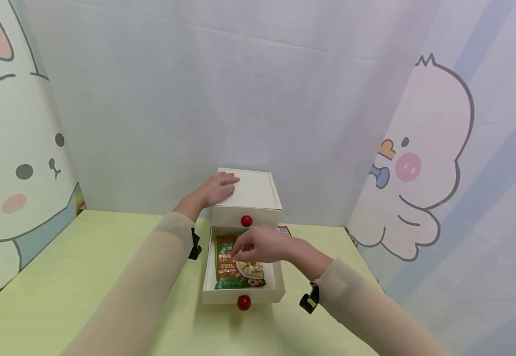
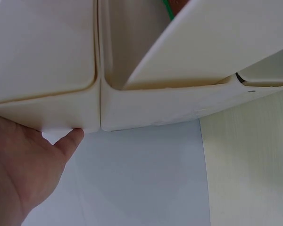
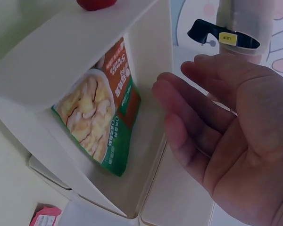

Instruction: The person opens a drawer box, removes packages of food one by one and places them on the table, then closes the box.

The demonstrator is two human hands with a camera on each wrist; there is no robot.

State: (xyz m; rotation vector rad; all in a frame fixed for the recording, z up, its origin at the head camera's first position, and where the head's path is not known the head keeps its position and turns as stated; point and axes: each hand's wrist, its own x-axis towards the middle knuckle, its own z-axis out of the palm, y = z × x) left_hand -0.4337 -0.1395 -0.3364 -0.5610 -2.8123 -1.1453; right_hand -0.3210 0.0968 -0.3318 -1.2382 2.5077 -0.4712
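The white cabinet (image 1: pixel 253 190) might tip over its pulled-out lower drawer (image 1: pixel 264 295), where the food packet (image 1: pixel 229 269) lies, should my left hand (image 1: pixel 217 188), fingers outstretched on top, ease off, or should my right hand (image 1: pixel 264 244), loosely curled and empty above the packet, bear down.

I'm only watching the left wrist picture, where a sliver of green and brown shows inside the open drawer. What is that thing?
Observer: A printed packet, lying in the drawer.
Visitor: Is anyone picking it up?
Observer: Nobody has hold of it; the right hand is apart from the packet, with nothing in its grasp.
Visitor: Does that drawer have a handle?
Observer: Yes, a round red knob on its front.
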